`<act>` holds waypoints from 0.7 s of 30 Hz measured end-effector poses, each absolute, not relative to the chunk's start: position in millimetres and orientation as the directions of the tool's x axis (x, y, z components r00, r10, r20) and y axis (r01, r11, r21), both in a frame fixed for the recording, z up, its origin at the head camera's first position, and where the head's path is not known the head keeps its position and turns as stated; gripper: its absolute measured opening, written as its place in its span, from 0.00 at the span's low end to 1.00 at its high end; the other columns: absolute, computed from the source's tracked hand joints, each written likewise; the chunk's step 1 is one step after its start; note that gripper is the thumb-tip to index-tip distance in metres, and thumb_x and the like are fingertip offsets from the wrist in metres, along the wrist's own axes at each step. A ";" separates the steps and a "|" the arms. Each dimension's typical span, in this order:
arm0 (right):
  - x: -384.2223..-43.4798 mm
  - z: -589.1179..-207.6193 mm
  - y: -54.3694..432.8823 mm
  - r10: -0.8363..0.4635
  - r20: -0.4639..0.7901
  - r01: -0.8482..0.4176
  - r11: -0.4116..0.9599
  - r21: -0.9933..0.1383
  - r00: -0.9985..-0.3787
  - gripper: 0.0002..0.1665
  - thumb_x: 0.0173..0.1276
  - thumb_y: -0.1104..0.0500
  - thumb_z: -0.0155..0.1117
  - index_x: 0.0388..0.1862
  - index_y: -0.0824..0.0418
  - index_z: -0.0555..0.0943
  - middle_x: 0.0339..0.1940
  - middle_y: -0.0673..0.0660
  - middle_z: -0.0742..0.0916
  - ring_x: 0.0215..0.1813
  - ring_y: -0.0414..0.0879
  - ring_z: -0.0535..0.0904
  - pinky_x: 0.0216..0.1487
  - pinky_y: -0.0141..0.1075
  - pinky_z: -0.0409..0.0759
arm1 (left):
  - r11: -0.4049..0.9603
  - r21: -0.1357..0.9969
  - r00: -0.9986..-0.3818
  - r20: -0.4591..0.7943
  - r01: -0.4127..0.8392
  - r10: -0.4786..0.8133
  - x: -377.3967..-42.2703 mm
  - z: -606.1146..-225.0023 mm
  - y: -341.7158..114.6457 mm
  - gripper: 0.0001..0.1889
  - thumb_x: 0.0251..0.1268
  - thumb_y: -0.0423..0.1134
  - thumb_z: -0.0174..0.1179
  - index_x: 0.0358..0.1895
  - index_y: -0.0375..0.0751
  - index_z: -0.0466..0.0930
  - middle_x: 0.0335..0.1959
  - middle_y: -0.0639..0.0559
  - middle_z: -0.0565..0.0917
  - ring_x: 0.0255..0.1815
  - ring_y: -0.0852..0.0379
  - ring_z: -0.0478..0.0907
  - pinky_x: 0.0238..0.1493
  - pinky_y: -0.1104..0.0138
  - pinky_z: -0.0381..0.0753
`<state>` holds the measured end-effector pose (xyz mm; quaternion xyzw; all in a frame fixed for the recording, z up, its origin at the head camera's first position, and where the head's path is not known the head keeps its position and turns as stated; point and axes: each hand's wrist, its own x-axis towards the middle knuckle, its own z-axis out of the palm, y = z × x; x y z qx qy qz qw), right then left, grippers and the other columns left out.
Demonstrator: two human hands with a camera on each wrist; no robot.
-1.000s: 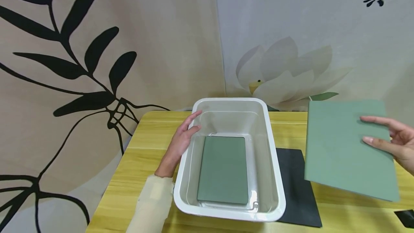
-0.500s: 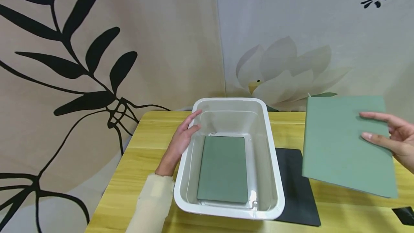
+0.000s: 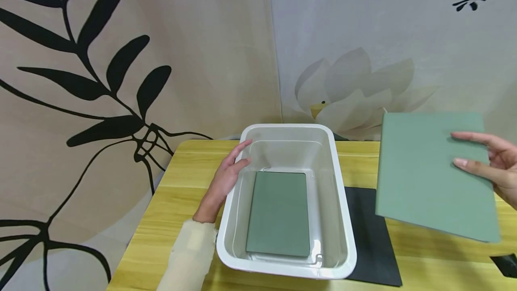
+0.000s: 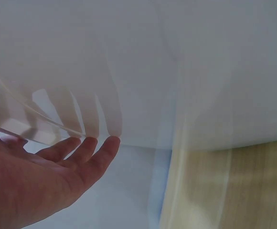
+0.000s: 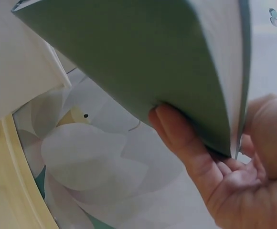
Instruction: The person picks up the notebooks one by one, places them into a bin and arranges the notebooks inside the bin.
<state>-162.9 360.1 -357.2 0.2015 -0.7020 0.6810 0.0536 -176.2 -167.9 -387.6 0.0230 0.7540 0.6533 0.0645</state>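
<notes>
My left hand (image 3: 224, 175) holds the left rim of a white plastic tub (image 3: 340, 192), thumb and a finger over the edge. In the left wrist view, the other fingertips (image 4: 113, 141) lie against the tub's outer wall. Inside the tub, flat on its bottom, lies a green notebook (image 3: 278, 213). Off to the right, above the table, my right hand (image 3: 490, 158) pinches a second, larger-looking green notebook (image 3: 428, 174) by its right side. White page edges (image 5: 224, 62) show between its covers in the right wrist view.
A flat black rectangular thing (image 3: 372, 237) lies on the wooden table (image 3: 177, 183), partly hidden by the tub. A small black item (image 3: 506, 265) sits at the right edge of view. Behind the table hangs a printed curtain (image 3: 218, 53).
The notebook in my right hand has risen slightly toward the back of the table. My left hand stays on the tub's rim, and the tub has not moved.
</notes>
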 end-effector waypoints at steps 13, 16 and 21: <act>-165.8 -341.4 345.7 -0.240 0.331 -0.335 -0.025 -0.942 -0.913 0.36 0.69 0.82 0.48 0.71 0.56 0.70 0.53 0.43 0.84 0.36 0.40 0.88 0.21 0.37 0.82 | 0.133 0.989 -0.991 -0.077 -0.062 0.113 -176.7 -387.3 -167.6 0.24 0.77 0.43 0.48 0.73 0.65 0.64 0.74 0.49 0.64 0.56 0.47 0.74 0.52 0.50 0.79; -167.2 -337.7 341.2 -0.259 0.325 -0.316 -0.078 -0.946 -0.909 0.36 0.70 0.82 0.47 0.72 0.57 0.70 0.53 0.45 0.85 0.35 0.44 0.88 0.22 0.39 0.82 | 0.123 0.990 -0.991 -0.079 -0.065 0.111 -176.8 -386.6 -167.3 0.24 0.77 0.43 0.48 0.73 0.65 0.65 0.74 0.49 0.64 0.57 0.47 0.74 0.53 0.50 0.79; -168.6 -333.8 335.2 -0.250 0.307 -0.293 -0.091 -0.952 -0.918 0.36 0.70 0.82 0.47 0.73 0.60 0.68 0.53 0.48 0.85 0.32 0.48 0.88 0.21 0.42 0.82 | 0.120 0.991 -0.991 -0.077 -0.064 0.111 -176.8 -386.2 -167.3 0.24 0.77 0.43 0.48 0.73 0.66 0.65 0.74 0.50 0.64 0.57 0.46 0.74 0.52 0.49 0.79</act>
